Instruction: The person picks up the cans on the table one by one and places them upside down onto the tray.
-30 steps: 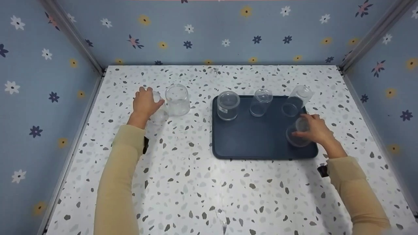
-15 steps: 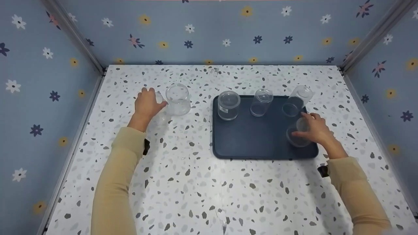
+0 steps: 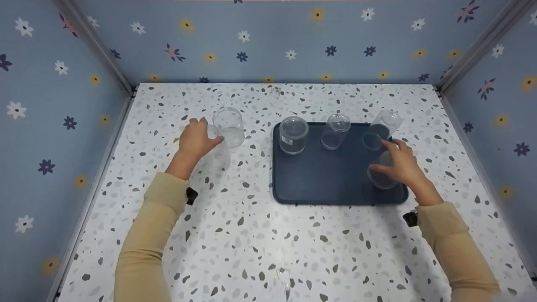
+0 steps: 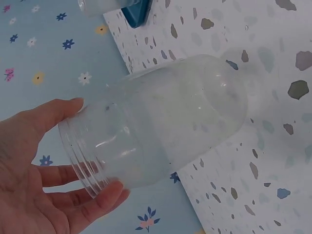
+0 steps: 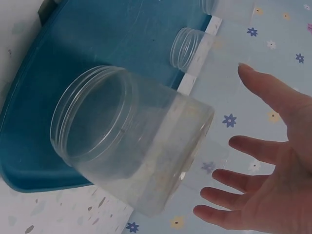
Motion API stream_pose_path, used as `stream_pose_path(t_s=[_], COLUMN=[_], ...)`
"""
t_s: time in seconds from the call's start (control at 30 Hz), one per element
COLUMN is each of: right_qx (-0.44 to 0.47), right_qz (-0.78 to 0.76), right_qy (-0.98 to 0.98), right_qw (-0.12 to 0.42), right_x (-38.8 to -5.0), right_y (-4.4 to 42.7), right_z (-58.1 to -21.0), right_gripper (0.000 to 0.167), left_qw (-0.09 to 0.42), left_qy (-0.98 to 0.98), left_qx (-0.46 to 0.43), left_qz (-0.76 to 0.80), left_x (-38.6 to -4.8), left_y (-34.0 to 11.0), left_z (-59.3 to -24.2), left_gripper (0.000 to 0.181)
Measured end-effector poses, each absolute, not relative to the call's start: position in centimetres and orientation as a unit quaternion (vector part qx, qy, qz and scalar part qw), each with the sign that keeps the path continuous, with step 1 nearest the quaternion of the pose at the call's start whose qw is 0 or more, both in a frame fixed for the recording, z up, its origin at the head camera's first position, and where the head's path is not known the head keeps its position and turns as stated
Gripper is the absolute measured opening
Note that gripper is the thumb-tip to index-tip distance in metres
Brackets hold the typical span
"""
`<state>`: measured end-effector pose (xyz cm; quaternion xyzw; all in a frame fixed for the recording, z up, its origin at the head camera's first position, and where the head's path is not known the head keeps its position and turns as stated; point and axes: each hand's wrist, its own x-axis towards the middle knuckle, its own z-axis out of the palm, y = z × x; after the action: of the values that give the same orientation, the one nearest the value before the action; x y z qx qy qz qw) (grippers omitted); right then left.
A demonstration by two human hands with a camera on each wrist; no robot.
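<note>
My left hand (image 3: 195, 138) grips a clear plastic jar (image 3: 219, 157) at the left of the table. In the left wrist view, thumb and fingers curl round the threaded mouth of that jar (image 4: 180, 117), its closed base pointing away from the palm. At the tray's right end stands another clear jar (image 3: 379, 181), upside down with its threaded mouth on the tray. My right hand (image 3: 403, 165) is beside it. The right wrist view shows the fingers (image 5: 258, 148) spread and apart from the jar (image 5: 146, 141).
A dark blue tray (image 3: 327, 178) lies right of centre. Along its back stand a wide clear jar (image 3: 293, 138), a narrow one (image 3: 334, 133) and a tall one (image 3: 381, 128). One more wide jar (image 3: 230, 132) stands just behind my left hand. Flower-patterned panels (image 3: 268, 40) border the table.
My left hand and its jar have moved right and nearer, away from the back. My right hand has loosened from the jar on the tray and shifted slightly left and back.
</note>
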<state>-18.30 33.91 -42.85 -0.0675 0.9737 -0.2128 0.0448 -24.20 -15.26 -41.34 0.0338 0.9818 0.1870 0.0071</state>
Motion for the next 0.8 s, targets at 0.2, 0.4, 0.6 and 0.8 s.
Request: stream_pose_path(t_s=[0.2,0.4,0.6,0.8], right_qx=[-0.088,-0.097,-0.114,-0.12], right_qz=[-0.237,-0.242,-0.264,-0.292], right_qy=[0.967,0.965,0.957,0.948], right_qw=[0.021,-0.006,-0.04,-0.043], right_x=[-18.1,-18.3,-18.5,-18.6], right_y=[33.0,32.1,31.1,30.3], right_z=[-42.9,-43.3,-43.9,-44.4], right_gripper=[0.075,0.074,0.07,0.067], left_qw=[-0.006,-0.026,-0.056,-0.07], left_qy=[0.975,0.968,0.958,0.948], left_qx=[0.041,0.05,0.057,0.062], left_qz=[0.218,0.246,0.275,0.303], left_x=[-23.3,-22.5,-21.7,-21.1], left_y=[-15.0,-14.5,-14.1,-13.7], left_z=[-41.3,-41.2,-41.1,-41.1], left_gripper=[0.064,0.062,0.06,0.059])
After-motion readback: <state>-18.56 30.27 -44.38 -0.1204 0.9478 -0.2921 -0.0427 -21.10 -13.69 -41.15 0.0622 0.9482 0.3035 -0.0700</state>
